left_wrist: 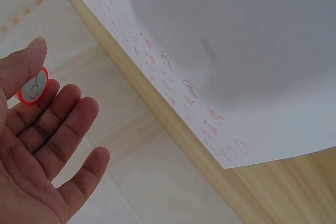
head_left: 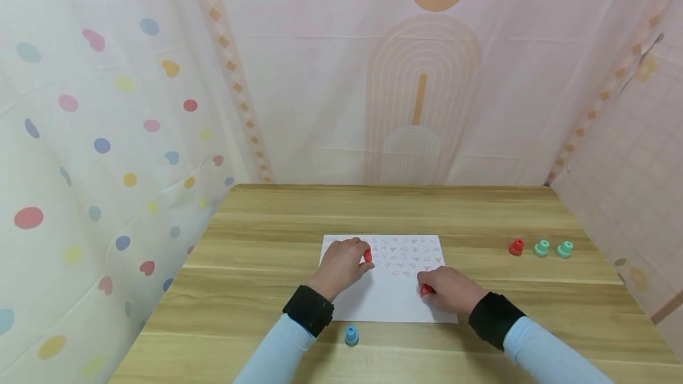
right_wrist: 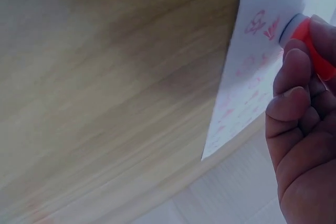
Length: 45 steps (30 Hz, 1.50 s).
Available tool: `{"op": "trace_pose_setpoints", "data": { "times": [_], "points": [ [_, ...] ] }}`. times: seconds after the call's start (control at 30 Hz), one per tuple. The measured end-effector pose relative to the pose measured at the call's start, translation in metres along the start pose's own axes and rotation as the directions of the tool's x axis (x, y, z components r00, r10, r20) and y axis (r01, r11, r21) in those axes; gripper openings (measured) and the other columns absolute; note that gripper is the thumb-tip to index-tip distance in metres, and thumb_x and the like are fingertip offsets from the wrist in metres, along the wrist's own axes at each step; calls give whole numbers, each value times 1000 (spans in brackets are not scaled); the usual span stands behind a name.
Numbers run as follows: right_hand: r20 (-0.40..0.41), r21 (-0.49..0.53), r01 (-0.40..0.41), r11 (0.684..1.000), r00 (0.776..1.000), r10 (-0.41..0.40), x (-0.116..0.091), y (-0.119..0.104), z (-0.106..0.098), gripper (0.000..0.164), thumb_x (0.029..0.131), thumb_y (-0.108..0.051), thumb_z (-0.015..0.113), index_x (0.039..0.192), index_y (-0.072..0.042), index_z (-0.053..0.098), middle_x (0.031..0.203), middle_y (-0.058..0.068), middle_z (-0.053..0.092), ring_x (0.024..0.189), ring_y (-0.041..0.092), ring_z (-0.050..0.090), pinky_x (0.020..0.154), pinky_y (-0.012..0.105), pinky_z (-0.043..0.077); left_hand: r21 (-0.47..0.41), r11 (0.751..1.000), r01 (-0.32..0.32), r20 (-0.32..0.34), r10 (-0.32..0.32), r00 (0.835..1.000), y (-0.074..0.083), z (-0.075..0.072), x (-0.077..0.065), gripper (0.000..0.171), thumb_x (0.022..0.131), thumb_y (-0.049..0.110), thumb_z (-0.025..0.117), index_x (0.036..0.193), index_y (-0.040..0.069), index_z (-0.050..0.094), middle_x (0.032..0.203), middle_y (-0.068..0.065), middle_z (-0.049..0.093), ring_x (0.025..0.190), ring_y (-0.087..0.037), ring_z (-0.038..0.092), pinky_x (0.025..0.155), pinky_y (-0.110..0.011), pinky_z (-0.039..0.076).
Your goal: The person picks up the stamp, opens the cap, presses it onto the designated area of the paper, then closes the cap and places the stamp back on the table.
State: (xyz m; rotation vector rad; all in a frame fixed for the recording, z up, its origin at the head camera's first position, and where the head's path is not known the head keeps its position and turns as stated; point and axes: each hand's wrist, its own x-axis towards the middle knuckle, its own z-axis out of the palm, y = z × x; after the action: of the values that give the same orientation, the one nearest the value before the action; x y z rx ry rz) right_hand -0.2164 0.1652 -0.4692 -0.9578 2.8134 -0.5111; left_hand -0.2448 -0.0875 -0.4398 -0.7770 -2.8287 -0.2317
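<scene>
Above the upper left of a white sheet of paper [head_left: 384, 301], my left hand [head_left: 341, 265] pinches a red stamp [head_left: 368, 255] between thumb and finger. The left wrist view shows that stamp's round face [left_wrist: 34, 88] with a racket picture, the other fingers spread loosely. At the sheet's right side, my right hand [head_left: 450, 290] grips another red stamp [head_left: 426, 290]. Its pale end [right_wrist: 292, 30] lies close to the paper in the right wrist view; whether it touches cannot be told. Rows of small red prints [head_left: 405, 249] cover the sheet's upper part.
A blue stamp [head_left: 351, 336] stands near the sheet's front edge. On the right of the wooden table [head_left: 277, 212] are a red stamp [head_left: 516, 247] and two green stamps, one nearer [head_left: 541, 248] and one farther right [head_left: 564, 249]. Patterned curtains [head_left: 320, 76] hang behind.
</scene>
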Motion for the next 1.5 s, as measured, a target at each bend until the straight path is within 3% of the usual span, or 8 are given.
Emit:
{"op": "trace_pose_setpoints", "data": {
  "times": [0.47,0.67,1.03,1.3,1.5],
  "points": [
    [3,-84,33,996,999,-33,2,-5,-4,16,82,-5,67,76,-14,55,63,-5,48,61,14,46,59,28,38,7,1000,-7,-4,7,1000,0,2,-1,24,78,31,77,89,11,69,76,1,66,64,-13,52,65,-32,52],
    [27,-24,-38,999,999,38,0,-3,-3,12,84,-12,70,82,-16,59,67,-5,52,65,14,49,63,30,42,19,1000,-13,-11,13,1000,0,2,-1,26,78,32,77,90,11,69,78,1,67,64,-13,53,65,-32,52],
    [37,-7,3,1000,999,-3,2,1,-3,12,84,-10,68,81,-16,58,66,-6,50,65,13,49,62,28,41,10,1000,-19,-22,20,1000,0,3,-1,23,77,31,78,87,12,69,76,1,66,64,-13,53,65,-32,52],
    [30,-4,-43,999,999,43,0,1,0,12,84,-13,69,83,-17,58,66,-5,51,65,14,49,62,29,42,15,1000,-17,-17,17,1000,-1,5,1,24,77,32,78,88,12,69,75,1,66,64,-13,52,64,-31,51],
    [20,-19,-32,999,999,32,-1,2,2,12,84,-13,69,83,-17,59,67,-6,52,64,14,49,62,29,42,21,1000,-23,-23,23,999,-1,4,1,25,77,32,78,88,12,69,76,1,66,64,-13,52,63,-31,51]
  ]
}}
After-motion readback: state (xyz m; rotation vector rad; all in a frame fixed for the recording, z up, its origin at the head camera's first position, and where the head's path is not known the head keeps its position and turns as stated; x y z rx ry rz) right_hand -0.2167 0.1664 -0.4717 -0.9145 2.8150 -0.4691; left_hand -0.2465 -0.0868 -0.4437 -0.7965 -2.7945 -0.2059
